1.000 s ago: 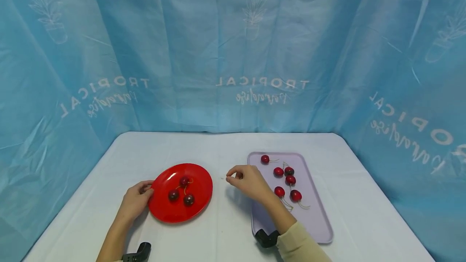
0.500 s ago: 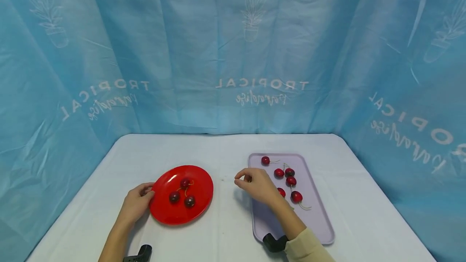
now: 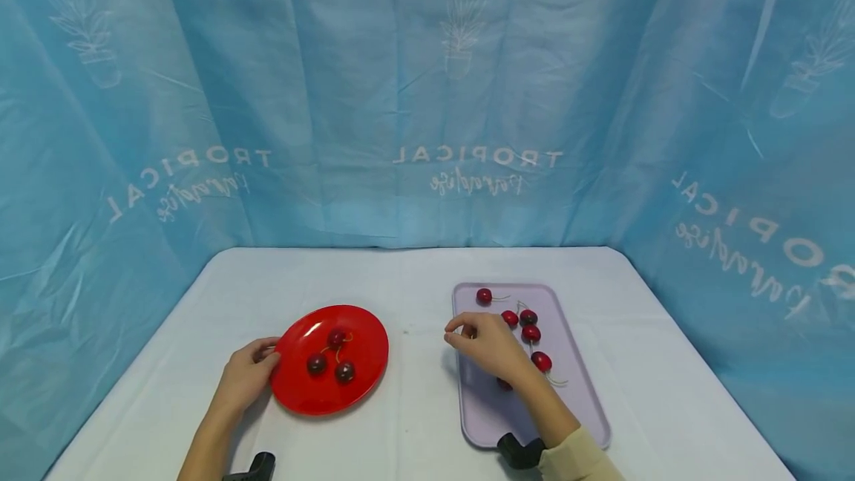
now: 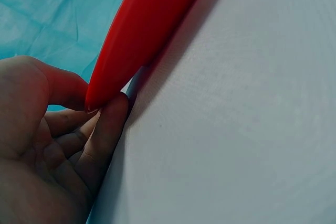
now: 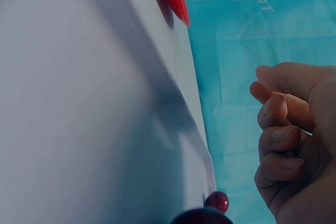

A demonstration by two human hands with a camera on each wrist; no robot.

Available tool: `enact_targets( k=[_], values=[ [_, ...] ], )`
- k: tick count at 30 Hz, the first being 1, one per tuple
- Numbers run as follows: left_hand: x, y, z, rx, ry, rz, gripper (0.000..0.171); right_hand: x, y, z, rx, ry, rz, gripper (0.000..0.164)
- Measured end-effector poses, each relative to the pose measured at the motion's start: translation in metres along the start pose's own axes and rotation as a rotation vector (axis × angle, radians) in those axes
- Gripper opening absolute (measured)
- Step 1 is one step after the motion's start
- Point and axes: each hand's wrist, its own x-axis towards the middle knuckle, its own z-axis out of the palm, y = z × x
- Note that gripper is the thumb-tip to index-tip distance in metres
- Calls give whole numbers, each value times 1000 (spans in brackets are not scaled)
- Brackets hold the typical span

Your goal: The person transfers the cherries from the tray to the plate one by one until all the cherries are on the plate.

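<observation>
A red plate (image 3: 361, 384) holds three dark cherries (image 3: 344, 371) with thin stems. My left hand (image 3: 243, 373) pinches the plate's left rim; in the left wrist view, the red plate rim (image 4: 118, 61) sits between thumb and finger. Over the left part of a pale lilac tray (image 3: 484, 421) is my right hand (image 3: 490, 344), fingers loosely curled. In the right wrist view, nothing shows between the thumb and fingers of the right hand (image 5: 294, 124). Several red cherries (image 3: 542, 361) lie on the tray, one (image 3: 504, 384) partly covered by my forearm.
Both plate and tray rest on a table with a white cloth (image 3: 414, 407). A blue printed curtain (image 3: 427, 95) hangs behind and on both sides. Each wrist wears a black strap-like device, such as the right device (image 3: 519, 453).
My right hand has moved to the right, away from the plate and over the tray's left edge. The left hand keeps its grip on the plate, and the cherries on it lie as before.
</observation>
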Motion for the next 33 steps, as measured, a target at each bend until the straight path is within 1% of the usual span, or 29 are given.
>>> enact_targets(
  k=[4,7,10,14,22,27,33],
  values=[
    [-1,-1,-1,4,0,-9,42,-5,2,-4,-14,12,41,14],
    [0,-1,-2,6,3,-4,42,-8,5,-7,-19,-2,61,13],
    [0,-2,-4,-1,-6,0,42,-10,8,-10,-32,0,57,10],
    [0,-2,-3,-8,-18,18,43,-13,12,-15,-50,24,55,7],
    [0,-4,-1,12,-2,34,42,-20,19,-20,-44,17,85,12],
    [0,-3,-2,10,0,33,42,-24,26,-25,-29,36,92,10],
    [1,-4,-1,9,5,35,41,-29,34,-28,-45,39,98,7]
  ],
)
